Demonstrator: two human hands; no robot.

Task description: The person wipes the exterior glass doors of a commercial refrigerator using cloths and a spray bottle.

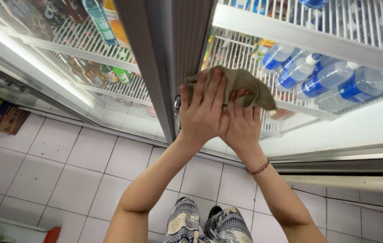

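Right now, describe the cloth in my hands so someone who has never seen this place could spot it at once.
Find the glass-door drinks fridge with wire shelves of bottles. On the glass beside the grey centre frame, the left hand and right hand press a crumpled cloth. It is the only soft, dull olive-brown thing there, unlike the clear, blue-labelled water bottles behind it.

the cloth (244, 86) under both hands is a matt, soft-looking olive fabric, creased. the door frame (173, 49) looks like brushed grey metal with fine ribs. the glass door (56, 67) is glossy and reflective. the shelves (250, 54) are white coated wire. the water bottles (331, 78) are clear glossy plastic. the floor tiles (47, 166) are pale, smooth, perhaps ceramic.
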